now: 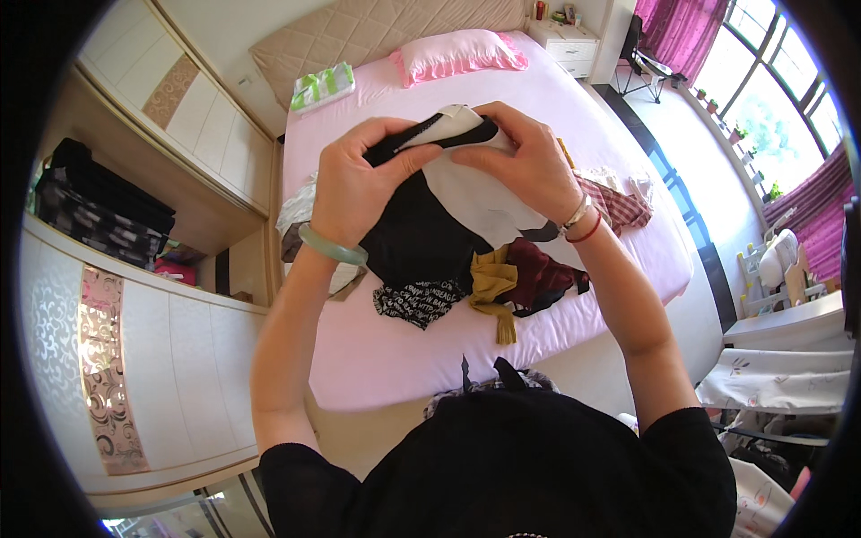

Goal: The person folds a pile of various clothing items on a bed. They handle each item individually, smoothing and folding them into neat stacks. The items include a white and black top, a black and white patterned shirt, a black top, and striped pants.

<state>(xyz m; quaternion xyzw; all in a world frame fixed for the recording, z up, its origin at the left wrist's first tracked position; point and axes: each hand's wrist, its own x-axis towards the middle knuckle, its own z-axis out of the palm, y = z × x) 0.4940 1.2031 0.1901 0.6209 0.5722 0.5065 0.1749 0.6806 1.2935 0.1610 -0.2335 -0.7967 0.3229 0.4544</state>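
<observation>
Raised over the bed, a black and white garment point(430, 208) hangs from both of my hands. Its upper edge is pinched on the left by my left hand point(366, 168), which wears a pale green bangle point(333, 247) at the wrist. On the right, my right hand point(521, 151) grips the same edge between thumb and fingers. Below the garment lie a black cloth with white lettering point(420, 302), a mustard yellow cloth point(494, 286) and a dark red garment point(543, 269). What kind of garment I hold cannot be told.
Pink sheeting covers the bed point(383, 363). A ruffled pink pillow point(457, 55) and a folded green and white cloth point(323, 87) lie near the headboard. A red checked garment point(615, 202) is at the right. Dark clothes point(101, 202) fill an open wardrobe point(229, 228) on the left.
</observation>
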